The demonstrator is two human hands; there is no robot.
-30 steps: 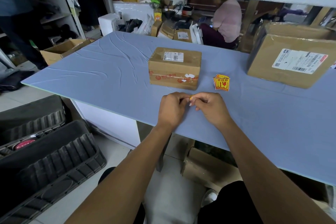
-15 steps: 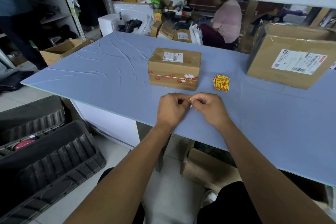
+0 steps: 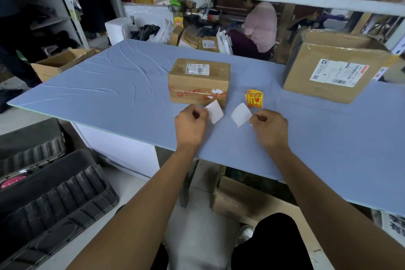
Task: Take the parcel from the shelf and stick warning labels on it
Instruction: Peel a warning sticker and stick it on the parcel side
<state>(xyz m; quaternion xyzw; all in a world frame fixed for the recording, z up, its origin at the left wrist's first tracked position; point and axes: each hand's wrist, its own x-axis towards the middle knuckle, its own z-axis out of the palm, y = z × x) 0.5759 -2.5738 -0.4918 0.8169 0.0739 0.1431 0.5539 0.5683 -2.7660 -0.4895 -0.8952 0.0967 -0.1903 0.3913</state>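
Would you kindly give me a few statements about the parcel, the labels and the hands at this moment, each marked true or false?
1. Each hand pinches a white piece: left hand and right hand. True.
2. The small parcel stands on the shelf. False: it rests on the blue table.
3. The stack of warning labels lies to the right of the small parcel. True.
4. The large box sits on top of the small parcel. False: it stands apart, at the table's far right.
5. The hands are pressed together. False: a gap separates them.
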